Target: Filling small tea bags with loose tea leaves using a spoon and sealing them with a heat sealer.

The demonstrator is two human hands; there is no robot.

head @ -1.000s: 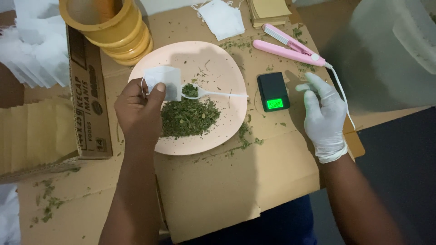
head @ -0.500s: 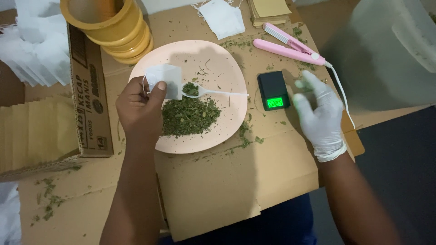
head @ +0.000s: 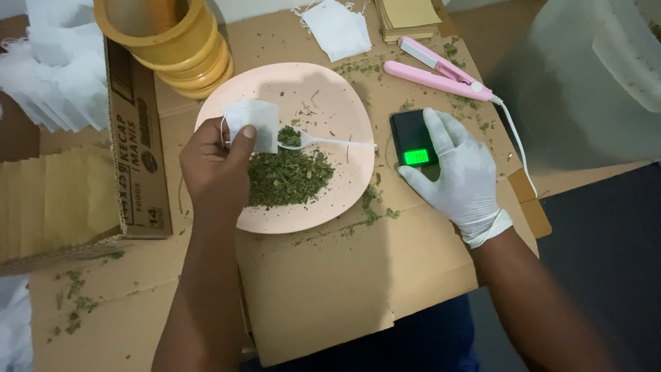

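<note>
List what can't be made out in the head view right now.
- Small black scale: its right part is covered by the gloved right hand; the lit green readout is too small to read.
- White filter bag: its lower left is hidden behind the left hand.
- Stacked yellow bowls: top cut by the frame edge.

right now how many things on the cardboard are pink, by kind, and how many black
pink plate: 1
pink sealer: 1
black scale: 1
total: 3
The left hand holds a white bag over the plate; the gloved right hand rests on the scale.
</note>
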